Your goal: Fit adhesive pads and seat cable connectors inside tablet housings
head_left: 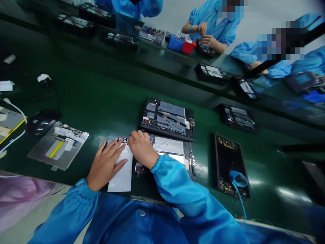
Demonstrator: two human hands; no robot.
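My left hand (pixel 105 167) lies with its fingers stretched out on a white sheet (pixel 121 179). A row of small black pieces (pixel 123 140) shows along the sheet's far edge, between my two hands. My right hand (pixel 142 147) is closed in a pinch at that sheet's far right corner; whatever its fingertips grip is hidden. Under my right wrist lies an open tablet-like device (pixel 169 145) with pale panels, partly covered by my sleeve. Just beyond it sits another opened device in a black tray (pixel 172 117), with tweezer-like strips across it.
To the left are a metal panel with yellow tape (pixel 59 145), a black computer mouse (pixel 42 122) and a white cable (pixel 19 135). A black tray of small gold pieces (pixel 228 162) holds a blue strap (pixel 238 179) at right. Co-workers in blue sit beyond a line of device trays (pixel 210 73).
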